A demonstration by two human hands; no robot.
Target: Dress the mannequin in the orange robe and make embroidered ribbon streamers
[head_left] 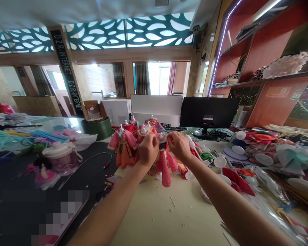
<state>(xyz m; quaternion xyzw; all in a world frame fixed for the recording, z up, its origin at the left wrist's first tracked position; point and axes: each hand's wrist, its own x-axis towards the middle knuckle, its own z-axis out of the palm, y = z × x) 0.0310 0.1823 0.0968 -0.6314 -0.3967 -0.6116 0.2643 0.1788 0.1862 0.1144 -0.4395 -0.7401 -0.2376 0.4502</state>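
Between my two hands is a small pink doll dress point(165, 169) with a dark band at its top, on a little white-topped dress form. My left hand point(148, 150) is closed in a pinch at the left of the dress's top. On the other side my right hand point(181, 145) pinches too, fingertips close to the neckline. Whatever lies between the fingertips of either hand is too small to make out. Just left stands another doll outfit point(122, 147), with a pink jacket and orange skirt. More little dressed forms point(152, 122) crowd behind, partly covered by my hands.
A lidded clear jar point(63, 159) and a small doll point(45, 172) sit left on the dark surface. White round bases point(220, 162), red cloth point(238, 181) and plastic bags crowd the right. Two monitors point(209, 114) stand behind. Small bits lie on the pale tabletop point(166, 218).
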